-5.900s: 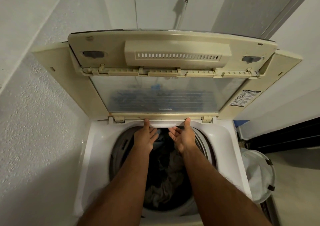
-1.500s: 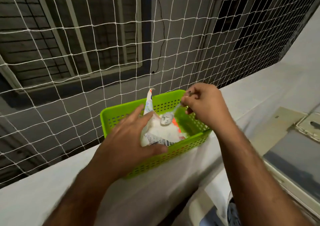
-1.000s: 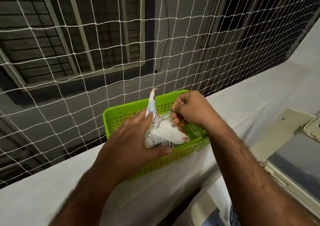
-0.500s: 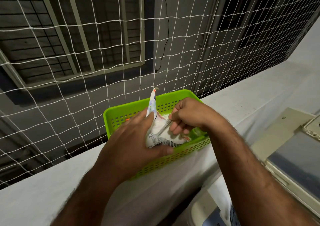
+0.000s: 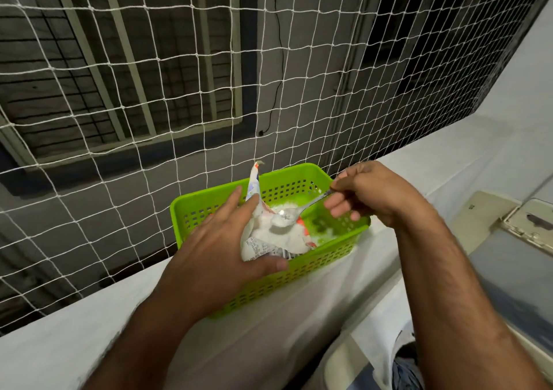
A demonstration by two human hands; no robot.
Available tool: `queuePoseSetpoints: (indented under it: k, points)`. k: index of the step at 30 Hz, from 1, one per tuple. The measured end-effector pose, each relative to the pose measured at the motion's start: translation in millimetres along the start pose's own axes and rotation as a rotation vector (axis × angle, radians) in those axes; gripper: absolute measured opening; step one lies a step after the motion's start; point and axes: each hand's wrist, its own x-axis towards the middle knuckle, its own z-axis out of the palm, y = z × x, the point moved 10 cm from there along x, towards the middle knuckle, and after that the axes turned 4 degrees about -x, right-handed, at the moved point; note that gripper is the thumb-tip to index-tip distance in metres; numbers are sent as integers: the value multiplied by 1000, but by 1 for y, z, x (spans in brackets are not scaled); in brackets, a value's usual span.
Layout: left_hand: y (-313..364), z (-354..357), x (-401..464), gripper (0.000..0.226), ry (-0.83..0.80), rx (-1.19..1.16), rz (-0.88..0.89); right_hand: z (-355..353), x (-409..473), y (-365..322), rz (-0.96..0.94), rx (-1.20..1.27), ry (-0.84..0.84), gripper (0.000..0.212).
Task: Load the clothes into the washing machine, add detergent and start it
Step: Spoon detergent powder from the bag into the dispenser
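A lime green perforated basket point(image 5: 299, 276) stands on a white ledge point(image 5: 74, 338). Inside it lies an open detergent packet point(image 5: 269, 240) full of white powder. My left hand point(image 5: 218, 249) grips the packet's left side and holds its mouth open. My right hand point(image 5: 368, 195) pinches the handle of a metal spoon point(image 5: 294, 211), whose bowl carries a heap of white powder just above the packet. The washing machine's raised lid point(image 5: 508, 240) shows at the right edge, and a bit of clothing point(image 5: 404, 368) peeks out below it.
A white safety net point(image 5: 269, 75) spans the opening directly behind the basket, with a dark building wall and barred window beyond. The ledge runs diagonally from lower left to upper right. The machine sits close under the ledge at right.
Since half a second ago my right hand has lifted out of the packet, bringing the spoon up loaded with powder. My left hand keeps its hold on the packet.
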Motion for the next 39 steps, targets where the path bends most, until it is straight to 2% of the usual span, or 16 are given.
queuePoseSetpoints:
  k: [4, 15, 22, 27, 31, 35, 39]
  points:
    - [8, -5, 1, 125, 4, 39, 15, -25, -14, 7, -8, 107, 65, 19]
    - [132, 21, 17, 100, 134, -27, 277, -145, -89, 64, -21, 307, 323, 17]
    - [209, 143, 25, 98, -86, -163, 396, -231, -143, 182, 130, 391, 520, 16]
    - [237, 261, 20, 99, -317, -199, 374, -272, -186, 300, 299, 448, 695, 22]
    - [251, 360, 1, 82, -511, -198, 348, -283, -219, 390, 448, 482, 821, 27]
    - [263, 446, -19, 82, -633, -96, 413, -279, -243, 463, 540, 527, 925, 18]
    - [271, 513, -34, 84, -760, 71, 443, -277, -250, 511, 597, 509, 975, 22]
